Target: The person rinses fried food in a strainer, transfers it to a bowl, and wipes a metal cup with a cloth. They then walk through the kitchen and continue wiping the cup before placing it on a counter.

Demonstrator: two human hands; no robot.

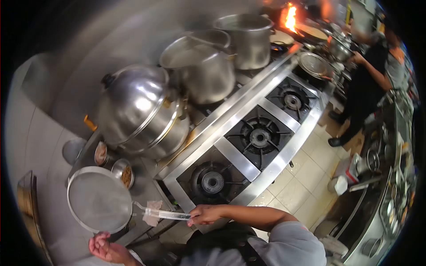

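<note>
A round, fine-mesh strainer (100,199) with a long handle is held out flat over the counter on the left. Its handle end is in the closed fingers of my right hand (205,215). My left hand (105,248) sits right at the strainer's near rim, palm turned up, fingers loosely curled and apart. Just past the rim stand a metal bowl of brown food bits (126,176) and a container with pinkish contents (101,154). A crumpled pale cloth (153,213) lies under the handle.
A large domed steamer pot (146,115) and two tall stockpots (199,71) line the back. Three unlit burners (259,137) run along the range. Flames (290,17) rise at the far end, near another person (368,75). A cluttered counter (377,213) is on the right.
</note>
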